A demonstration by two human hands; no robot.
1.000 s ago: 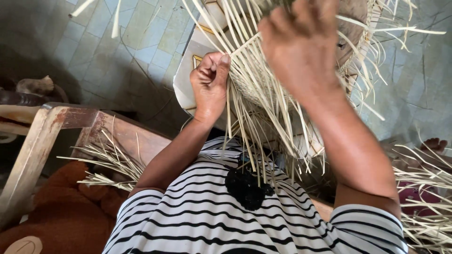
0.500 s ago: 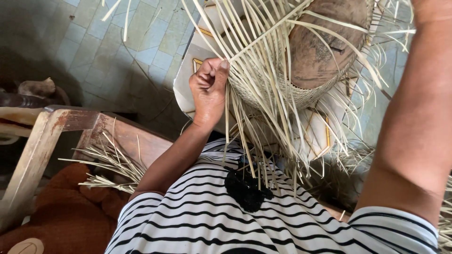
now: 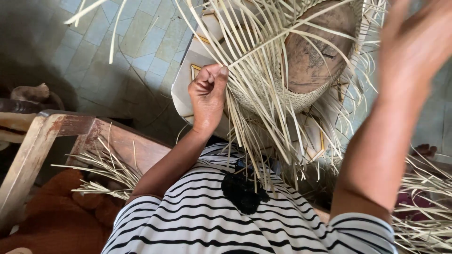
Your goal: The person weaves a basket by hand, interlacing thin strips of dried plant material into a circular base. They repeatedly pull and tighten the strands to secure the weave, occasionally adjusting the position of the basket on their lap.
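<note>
Left hand (image 3: 208, 96) fingers clenched on straw strands (image 3: 263, 117) at 9 o'clock of woven hat (image 3: 301, 94) — right hand (image 3: 419, 42) lifted off, now blurred at 2 o'clock, grip indiscernible — strands freed for next plait

Pale straw strands (image 3: 263, 108), black-and-white striped shirt (image 3: 197, 221), grey-green tiled floor (image 3: 132, 42), rust-orange cloth (image 3: 52, 221).

No packages, labels, signs or screens here (none visible).

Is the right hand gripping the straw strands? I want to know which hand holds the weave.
No: the right hand is raised, blurred and free, while the left hand pinches the straw strands.
</note>
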